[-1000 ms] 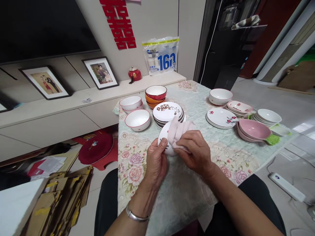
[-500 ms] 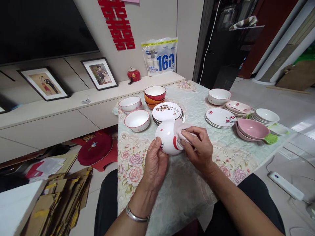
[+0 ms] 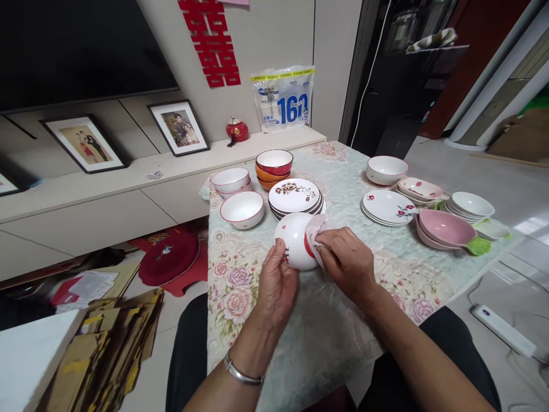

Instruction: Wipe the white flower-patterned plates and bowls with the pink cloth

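Note:
A white bowl [image 3: 295, 236] with small red flowers and a red patch is tilted over the near part of the table, its outer side facing me. My left hand [image 3: 278, 280] grips its lower left edge, thumb on the outside. Pinched in my right hand [image 3: 348, 260] is a pale cloth [image 3: 316, 224], pressed against the bowl's right side. Just beyond lies a stack of plates [image 3: 295, 195] with brown flowers. Left of that stack stands a white bowl with a red rim [image 3: 242, 209].
Stacked red and orange bowls [image 3: 274, 166] stand farther back. On the right are flowered plates [image 3: 388, 207], a white bowl [image 3: 386, 170], pink dishes [image 3: 446, 228] and small white bowls [image 3: 472, 205]. The tablecloth [image 3: 235, 286] is floral. Folded cardboard [image 3: 94, 355] lies on the floor at left.
My right hand and the cloth have shifted slightly on the bowl, and the fingers are curled more tightly. The whole view has drifted a little; my left hand keeps its hold.

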Demonstrator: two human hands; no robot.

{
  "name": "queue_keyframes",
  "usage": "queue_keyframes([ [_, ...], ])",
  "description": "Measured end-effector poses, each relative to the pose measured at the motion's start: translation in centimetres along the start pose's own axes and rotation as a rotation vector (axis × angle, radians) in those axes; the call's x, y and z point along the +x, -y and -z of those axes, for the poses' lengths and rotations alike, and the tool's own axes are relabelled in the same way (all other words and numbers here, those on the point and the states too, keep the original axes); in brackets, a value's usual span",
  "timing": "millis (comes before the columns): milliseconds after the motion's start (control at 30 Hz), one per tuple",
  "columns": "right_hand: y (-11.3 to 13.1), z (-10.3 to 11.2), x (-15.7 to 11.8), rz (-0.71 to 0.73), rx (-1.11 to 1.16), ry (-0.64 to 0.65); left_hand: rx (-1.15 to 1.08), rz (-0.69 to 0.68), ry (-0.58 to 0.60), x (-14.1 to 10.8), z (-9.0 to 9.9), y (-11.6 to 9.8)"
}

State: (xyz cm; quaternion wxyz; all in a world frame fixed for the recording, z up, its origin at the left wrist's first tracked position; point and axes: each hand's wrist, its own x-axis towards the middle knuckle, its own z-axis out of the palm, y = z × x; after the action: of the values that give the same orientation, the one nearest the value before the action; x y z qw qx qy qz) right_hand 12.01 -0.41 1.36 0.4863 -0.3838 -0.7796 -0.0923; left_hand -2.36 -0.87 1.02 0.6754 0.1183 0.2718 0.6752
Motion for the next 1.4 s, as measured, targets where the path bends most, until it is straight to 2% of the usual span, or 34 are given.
queue_keyframes([
  [67, -0.2, 0.2, 0.0, -0.022, -0.098, -0.013, 0.023, 0.012, 0.021, -0.2, -0.1, 0.2],
  [167, 0.0, 0.4, 0.1, -0.115, -0.233, 0.071, 0.038, 0.007, -0.025, 0.0, 0.0, 0.1],
  [233, 0.4, 0.6, 0.2, -0.161, -0.187, 0.157, 0.037, -0.007, -0.065, 0.1, 0.1, 0.0],
  [300, 0.4, 0.8, 0.3, -0.174, -0.053, 0.183, 0.041, -0.001, -0.057, 0.1, 0.0, 0.0],
  [367, 0.0, 0.8, 0.3, -0.163, 0.042, 0.131, 0.050, 0.016, -0.014, -0.1, 0.0, 0.2],
  [467, -0.5, 0.8, 0.2, -0.155, -0.072, 0.065, 0.070, 0.017, 0.013, -0.2, 0.0, 0.3],
  [567, -0.3, 0.9, 0.1, -0.204, -0.180, 0.170, 0.076, -0.017, -0.023, 0.0, 0.2, 0.1],
  [667, 0.1, 1.2, 0.3, -0.225, -0.002, 0.245, 0.066, -0.015, -0.033, 0.2, 0.2, 0.0],
  [733, -0.1, 1.2, 0.5, -0.204, 0.088, 0.163, 0.065, 0.014, -0.008, 0.0, 0.0, 0.1],
  [833, -0.4, 0.9, 0.3, -0.183, -0.046, 0.053, 0.068, 0.023, 0.012, -0.1, -0.1, 0.3],
  [933, 0.0, 0.5, 0.0, -0.236, -0.161, 0.123, 0.067, -0.013, -0.009, 0.0, 0.1, 0.2],
  [1000, 0.6, 0.3, 0.0, -0.277, -0.060, 0.150, 0.065, -0.015, -0.016, 0.1, 0.2, 0.1],
  [1067, 1.1, 0.2, 0.0, -0.282, 0.072, 0.089, 0.071, 0.005, -0.005, 0.1, 0.2, 0.1],
  [1167, 1.4, -0.1, 0.0, -0.176, 0.068, -0.040, 0.100, -0.005, 0.028, -0.5, -0.1, 0.2],
  [1233, 1.3, -0.3, -0.1, -0.061, -0.028, -0.063, 0.128, -0.022, 0.043, -0.9, -0.4, 0.3],
  [1300, 1.2, -0.5, -0.2, -0.008, -0.093, -0.073, 0.160, -0.030, 0.053, -1.1, -0.5, 0.3],
  [1400, 0.6, -0.7, -0.2, -0.136, -0.092, -0.116, 0.218, -0.045, 0.082, -1.3, -0.4, 0.4],
])
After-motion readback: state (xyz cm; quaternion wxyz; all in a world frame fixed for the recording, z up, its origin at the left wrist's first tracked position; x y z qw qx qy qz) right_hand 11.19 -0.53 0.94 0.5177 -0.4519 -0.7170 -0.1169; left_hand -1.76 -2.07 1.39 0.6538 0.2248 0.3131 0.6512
